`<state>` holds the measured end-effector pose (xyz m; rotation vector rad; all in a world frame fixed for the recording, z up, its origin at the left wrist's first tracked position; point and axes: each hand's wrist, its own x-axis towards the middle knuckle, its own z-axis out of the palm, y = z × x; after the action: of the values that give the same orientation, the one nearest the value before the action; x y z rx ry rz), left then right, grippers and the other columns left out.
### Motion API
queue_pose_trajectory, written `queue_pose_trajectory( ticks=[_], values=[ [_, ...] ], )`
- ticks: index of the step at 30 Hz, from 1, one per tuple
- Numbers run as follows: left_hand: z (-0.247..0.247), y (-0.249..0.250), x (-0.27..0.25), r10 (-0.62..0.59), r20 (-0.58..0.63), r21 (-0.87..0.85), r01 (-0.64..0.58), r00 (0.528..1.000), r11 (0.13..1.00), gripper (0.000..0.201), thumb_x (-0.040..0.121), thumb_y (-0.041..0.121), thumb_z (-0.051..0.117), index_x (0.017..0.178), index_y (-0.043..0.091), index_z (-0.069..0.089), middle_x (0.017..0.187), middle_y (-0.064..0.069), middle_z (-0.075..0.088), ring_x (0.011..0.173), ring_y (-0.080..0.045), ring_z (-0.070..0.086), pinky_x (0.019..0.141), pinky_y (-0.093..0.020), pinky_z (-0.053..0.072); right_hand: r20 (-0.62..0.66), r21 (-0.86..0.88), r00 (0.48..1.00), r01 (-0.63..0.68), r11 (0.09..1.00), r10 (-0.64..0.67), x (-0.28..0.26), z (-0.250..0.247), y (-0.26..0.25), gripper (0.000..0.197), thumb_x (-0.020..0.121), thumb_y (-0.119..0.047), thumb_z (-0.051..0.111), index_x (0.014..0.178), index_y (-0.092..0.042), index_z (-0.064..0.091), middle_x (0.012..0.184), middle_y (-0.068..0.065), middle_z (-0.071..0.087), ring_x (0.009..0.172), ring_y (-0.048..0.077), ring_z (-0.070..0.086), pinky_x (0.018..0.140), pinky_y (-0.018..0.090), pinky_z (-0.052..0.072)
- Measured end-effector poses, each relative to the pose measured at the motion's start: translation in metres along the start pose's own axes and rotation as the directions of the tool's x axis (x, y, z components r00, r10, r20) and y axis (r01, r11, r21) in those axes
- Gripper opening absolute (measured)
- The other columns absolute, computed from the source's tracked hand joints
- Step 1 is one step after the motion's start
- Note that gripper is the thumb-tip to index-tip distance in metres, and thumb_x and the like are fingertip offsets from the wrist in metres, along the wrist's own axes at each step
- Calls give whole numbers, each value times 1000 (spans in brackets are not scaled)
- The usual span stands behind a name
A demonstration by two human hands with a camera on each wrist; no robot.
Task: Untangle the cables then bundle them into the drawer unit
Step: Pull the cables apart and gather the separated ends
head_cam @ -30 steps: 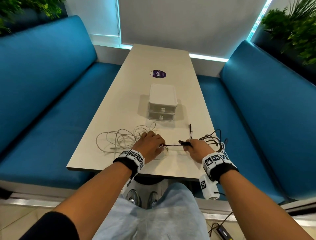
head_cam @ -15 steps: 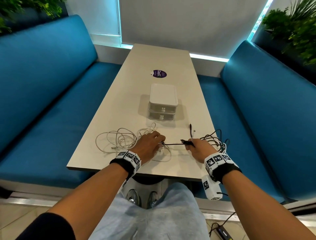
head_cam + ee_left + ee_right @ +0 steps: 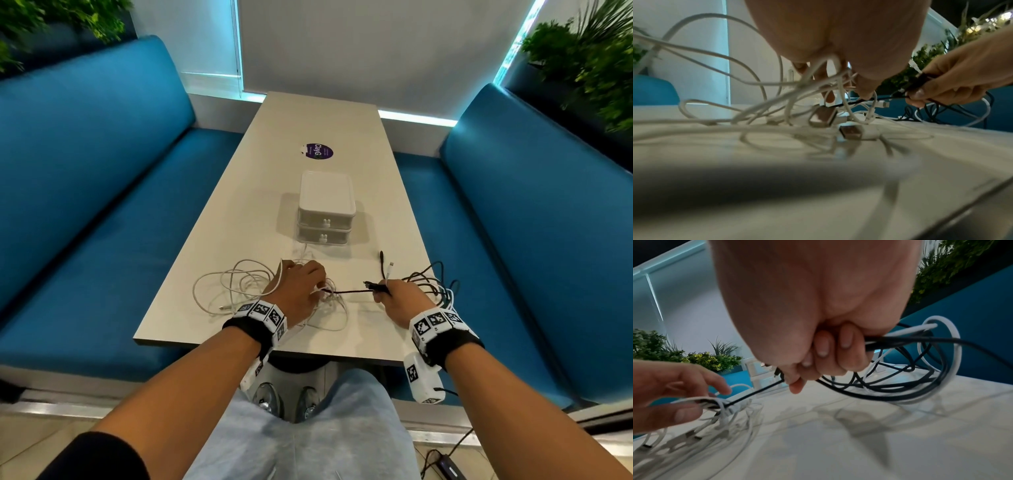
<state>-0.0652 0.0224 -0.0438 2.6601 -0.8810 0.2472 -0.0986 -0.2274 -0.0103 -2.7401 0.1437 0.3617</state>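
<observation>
A tangle of white cables [image 3: 239, 287] lies on the table's near left part. My left hand [image 3: 317, 291] sits on its right side and pinches white strands [image 3: 719, 404] between thumb and fingers, where a black cable [image 3: 346, 292] comes out. That black strand runs taut to my right hand [image 3: 382, 291], a fist gripping a coil of black cable with a white one in it [image 3: 920, 386]. Two USB plugs [image 3: 824, 116] rest on the table under my left palm. The white two-drawer unit [image 3: 325, 209] stands behind the hands with both drawers closed.
Two loose plug ends [image 3: 385, 262] lie between the right hand and the drawer unit. A purple sticker [image 3: 318, 151] is farther back on the table [image 3: 342, 113]. Blue benches [image 3: 102, 205] flank both sides, and the coil hangs near the table's right edge.
The right hand has drawn the black cable slightly farther right, so the taut strand between the hands is a little longer. The left hand stays on the white tangle.
</observation>
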Motion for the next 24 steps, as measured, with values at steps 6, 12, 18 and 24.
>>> queue_pose_trajectory(
  ticks=[6, 12, 18, 24],
  values=[
    [-10, 12, 7, 11, 50, 135, -18, 999, 991, 59, 74, -2, 61, 121, 35, 61, 127, 6, 52, 108, -18, 56, 103, -41, 21, -16, 39, 1000, 24, 999, -23, -3, 6, -3, 17, 96, -29, 47, 93, -23, 63, 88, 7, 66, 78, 25, 61, 72, 36, 51],
    [-11, 16, 9, 160, -53, 297, -137, 986, 945, 5, 80, 24, 76, 79, 26, 71, 105, 7, 62, 98, -22, 57, 92, -42, 31, -5, 59, 1000, 18, 998, -18, -4, 8, -5, 18, 97, -27, 47, 95, -23, 64, 91, 5, 66, 80, 22, 60, 69, 32, 48],
    [-26, 21, 10, 137, -183, 362, -63, 973, 930, 12, 85, 31, 73, 79, 21, 70, 92, 5, 63, 85, -22, 57, 84, -36, 30, -18, 59, 1000, -9, 998, 10, -2, 5, -8, 20, 97, -29, 45, 92, -23, 63, 89, 5, 65, 78, 24, 61, 69, 35, 49],
    [-26, 20, 8, 137, -186, 298, -77, 973, 951, 20, 87, 32, 69, 75, 16, 65, 67, 1, 63, 51, -23, 52, 72, -29, 36, -27, 23, 998, -63, 998, 64, 2, 4, -12, 22, 97, -28, 46, 100, -17, 65, 97, 10, 66, 87, 29, 63, 76, 37, 52]
  ],
)
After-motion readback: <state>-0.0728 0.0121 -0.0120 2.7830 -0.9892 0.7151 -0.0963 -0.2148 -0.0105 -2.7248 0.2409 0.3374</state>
